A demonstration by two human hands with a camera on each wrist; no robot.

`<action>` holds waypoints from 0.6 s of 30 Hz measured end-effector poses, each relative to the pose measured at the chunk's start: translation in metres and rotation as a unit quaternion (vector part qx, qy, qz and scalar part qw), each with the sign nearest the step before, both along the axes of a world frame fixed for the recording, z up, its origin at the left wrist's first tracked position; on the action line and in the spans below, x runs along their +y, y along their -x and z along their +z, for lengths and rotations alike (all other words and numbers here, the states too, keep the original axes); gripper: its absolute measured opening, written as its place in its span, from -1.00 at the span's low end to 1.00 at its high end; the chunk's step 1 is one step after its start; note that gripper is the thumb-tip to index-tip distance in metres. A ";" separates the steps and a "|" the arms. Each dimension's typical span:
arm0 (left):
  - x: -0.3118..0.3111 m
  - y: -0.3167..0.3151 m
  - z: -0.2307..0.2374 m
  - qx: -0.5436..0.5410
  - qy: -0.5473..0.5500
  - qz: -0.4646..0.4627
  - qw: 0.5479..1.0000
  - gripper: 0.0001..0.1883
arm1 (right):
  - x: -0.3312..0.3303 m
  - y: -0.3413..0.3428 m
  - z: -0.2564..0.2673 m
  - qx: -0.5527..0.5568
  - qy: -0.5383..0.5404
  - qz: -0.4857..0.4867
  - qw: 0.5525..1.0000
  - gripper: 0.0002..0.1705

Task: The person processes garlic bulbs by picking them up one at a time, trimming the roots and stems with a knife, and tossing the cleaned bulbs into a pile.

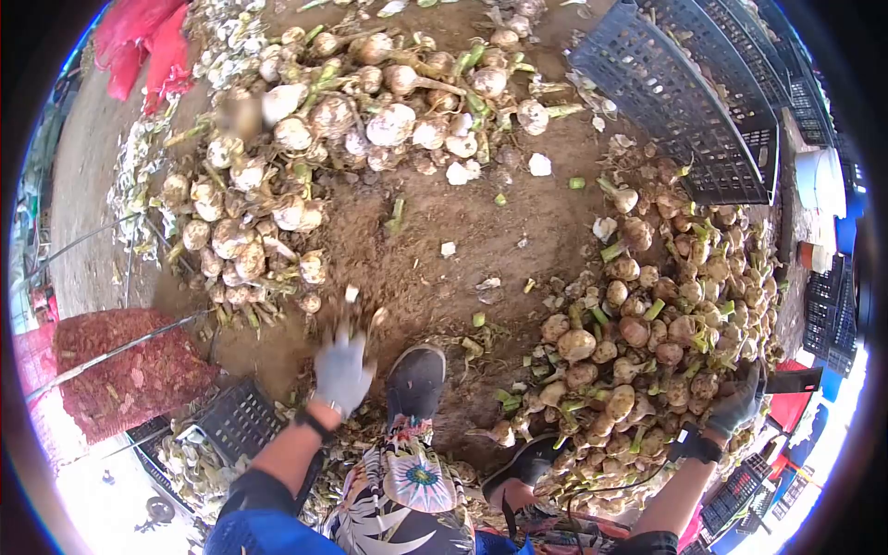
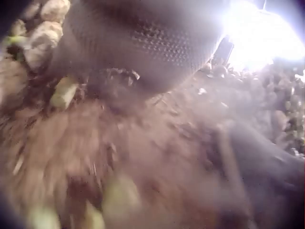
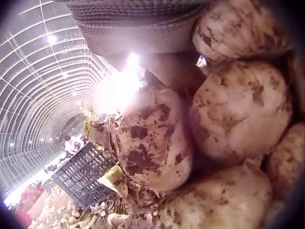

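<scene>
My left hand (image 1: 342, 373), in a pale grey glove, is low over the brown soil beside my left shoe. Its fingers are blurred and stretch forward, with nothing seen in them. In the left wrist view the glove (image 2: 157, 43) hangs over blurred soil. At the right, my gloved right hand (image 1: 737, 409) grips a knife with a broad dark blade (image 1: 794, 381), beside a heap of trimmed garlic bulbs (image 1: 638, 330). Soiled garlic bulbs (image 3: 155, 138) fill the right wrist view close below that glove. Garlic with stalks (image 1: 388, 125) lies heaped ahead, and one blurred bulb (image 1: 240, 115) shows at its left.
A dark plastic crate (image 1: 666, 92) stands tilted at the upper right, with more crates behind. A red mesh sack (image 1: 129, 365) and another crate (image 1: 242, 421) are at the left. Cut stalk pieces (image 1: 478, 319) litter the soil (image 1: 462, 240). My shoe (image 1: 416, 381) stands between the hands.
</scene>
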State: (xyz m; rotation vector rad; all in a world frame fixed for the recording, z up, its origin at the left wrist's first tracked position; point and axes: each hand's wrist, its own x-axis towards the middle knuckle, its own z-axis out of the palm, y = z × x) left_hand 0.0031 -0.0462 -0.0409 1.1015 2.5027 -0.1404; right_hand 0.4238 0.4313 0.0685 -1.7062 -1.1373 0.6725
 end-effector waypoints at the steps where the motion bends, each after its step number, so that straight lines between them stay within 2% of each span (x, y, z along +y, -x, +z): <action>1: 0.001 -0.004 0.024 -0.073 0.134 -0.036 0.988 -0.63 | 0.000 0.005 0.002 0.000 -0.001 -0.003 1.000 -0.72; 3: 0.015 0.001 0.013 -0.209 0.128 0.066 0.967 -0.68 | -0.008 0.024 0.009 0.001 -0.024 0.020 1.000 -0.75; 4: 0.044 0.008 0.017 -0.162 0.004 0.019 0.987 -0.70 | -0.009 0.027 0.008 0.000 -0.022 0.021 1.000 -0.75; 5: 0.087 0.019 0.021 -0.112 -0.122 -0.030 0.986 -0.70 | -0.010 0.029 0.008 0.007 -0.019 0.016 1.000 -0.75; 6: 0.130 0.032 0.015 -0.049 -0.273 -0.106 0.955 -0.70 | -0.011 0.027 0.010 0.012 -0.018 0.008 1.000 -0.75; 7: 0.175 0.043 0.015 -0.170 -0.152 -0.062 0.972 -0.54 | -0.010 0.024 0.009 0.008 -0.021 0.005 1.000 -0.75; 9: 0.255 0.064 -0.023 -0.028 -0.324 -0.160 0.932 -0.47 | -0.007 0.019 0.007 0.006 -0.026 0.020 0.999 -0.73; 10: 0.292 0.074 -0.040 -0.037 -0.322 -0.158 0.933 -0.47 | -0.010 0.030 0.011 0.000 -0.006 0.009 1.000 -0.68; 11: 0.323 0.082 -0.039 -0.086 -0.253 -0.129 0.955 -0.44 | -0.011 0.033 0.011 -0.009 0.000 0.009 1.000 -0.68; 12: 0.338 0.089 -0.048 -0.070 -0.195 -0.148 0.967 -0.41 | -0.011 0.034 0.012 -0.049 0.004 0.000 0.999 -0.68; 13: 0.346 0.086 -0.046 -0.044 -0.086 -0.169 0.981 -0.39 | -0.012 0.033 0.012 -0.086 0.007 -0.009 0.996 -0.67; 15: 0.337 0.060 -0.034 -0.001 -0.012 -0.203 0.979 -0.35 | -0.009 0.029 0.012 -0.086 0.022 0.001 0.996 -0.66; 16: 0.313 0.040 -0.051 -0.020 -0.100 -0.167 0.981 -0.24 | -0.011 0.038 0.015 -0.072 0.011 -0.012 0.997 -0.67; 17: 0.289 0.020 -0.053 -0.023 -0.080 -0.190 0.978 -0.13 | -0.013 0.044 0.017 -0.058 0.001 -0.026 0.998 -0.68; 18: 0.257 -0.004 -0.040 -0.015 -0.117 -0.203 0.972 -0.09 | -0.012 0.041 0.015 -0.071 0.000 -0.026 0.997 -0.71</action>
